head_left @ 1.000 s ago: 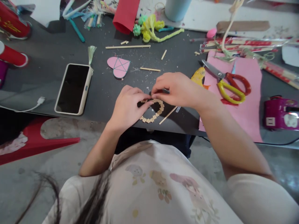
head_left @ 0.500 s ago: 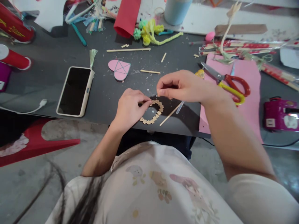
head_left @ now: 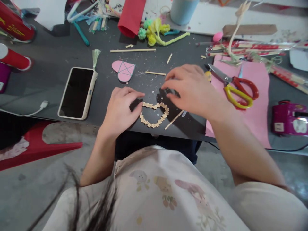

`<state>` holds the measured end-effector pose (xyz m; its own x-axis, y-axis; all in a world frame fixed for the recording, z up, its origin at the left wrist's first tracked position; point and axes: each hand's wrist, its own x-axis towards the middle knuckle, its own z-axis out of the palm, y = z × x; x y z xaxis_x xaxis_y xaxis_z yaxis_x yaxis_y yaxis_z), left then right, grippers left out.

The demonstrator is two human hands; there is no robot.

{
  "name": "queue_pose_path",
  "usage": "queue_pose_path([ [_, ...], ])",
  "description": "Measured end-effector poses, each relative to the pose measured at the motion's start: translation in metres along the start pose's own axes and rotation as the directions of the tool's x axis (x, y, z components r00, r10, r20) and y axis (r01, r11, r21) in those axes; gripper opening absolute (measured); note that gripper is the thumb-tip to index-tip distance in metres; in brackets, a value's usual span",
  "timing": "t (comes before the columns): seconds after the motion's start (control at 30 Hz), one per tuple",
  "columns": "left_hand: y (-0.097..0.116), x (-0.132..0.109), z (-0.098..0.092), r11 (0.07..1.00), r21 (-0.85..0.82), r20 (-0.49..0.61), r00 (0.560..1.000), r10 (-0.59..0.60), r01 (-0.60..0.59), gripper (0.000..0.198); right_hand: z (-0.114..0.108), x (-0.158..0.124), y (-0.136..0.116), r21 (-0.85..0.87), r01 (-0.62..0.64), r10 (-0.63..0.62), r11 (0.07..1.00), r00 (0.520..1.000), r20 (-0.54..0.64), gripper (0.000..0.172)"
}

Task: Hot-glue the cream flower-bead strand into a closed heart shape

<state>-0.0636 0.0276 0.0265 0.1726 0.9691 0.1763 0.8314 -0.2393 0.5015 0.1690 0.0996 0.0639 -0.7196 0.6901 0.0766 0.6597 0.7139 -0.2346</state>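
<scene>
A heart-shaped outline made of small tan pieces lies on the dark table near its front edge. My left hand is at its left side, thumb and fingers apart, the thumb tip close to the outline; whether it touches I cannot tell. Above the outline's upper right, my right hand hovers with its fingers loosely parted and nothing visible between them. A thin wooden stick rests just right of the outline, beside a small clear strip. Beyond the hands is a pink paper heart with drawn lines.
To the left lies a phone. Scissors with red and yellow handles rest on pink paper at right, near a purple device. Cut sticks, yellow pipe-cleaner pieces and a light-blue cup are farther back.
My left hand has let go of the outline's top edge and moved left, uncovering the whole heart shape. My right hand's pinch has opened, and it has risen slightly.
</scene>
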Motion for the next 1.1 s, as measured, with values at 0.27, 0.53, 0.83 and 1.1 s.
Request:
queue_pose_path([
  [0.27,-0.003,-0.002,0.016,0.984,0.083,0.046,0.987,0.154,-0.157,0.027,0.032,-0.002,-0.021,0.022,0.052,-0.054,0.998,0.995,0.083,0.018],
  [0.53,-0.003,-0.001,0.022,0.986,0.073,0.025,0.989,0.148,-0.149,0.015,0.039,-0.007,-0.011,0.109,0.071,-0.072,0.991,0.997,0.01,0.015],
  [0.83,-0.007,-0.001,0.028,0.988,0.034,-0.011,0.988,0.153,-0.152,0.013,0.049,-0.009,-0.014,0.127,0.064,-0.06,0.99,0.998,-0.033,0.015],
  [1.1,-0.007,-0.002,0.029,0.987,0.035,-0.042,0.987,0.158,-0.157,0.012,0.053,-0.011,-0.015,0.14,0.093,-0.084,0.986,0.994,-0.069,0.016],
])
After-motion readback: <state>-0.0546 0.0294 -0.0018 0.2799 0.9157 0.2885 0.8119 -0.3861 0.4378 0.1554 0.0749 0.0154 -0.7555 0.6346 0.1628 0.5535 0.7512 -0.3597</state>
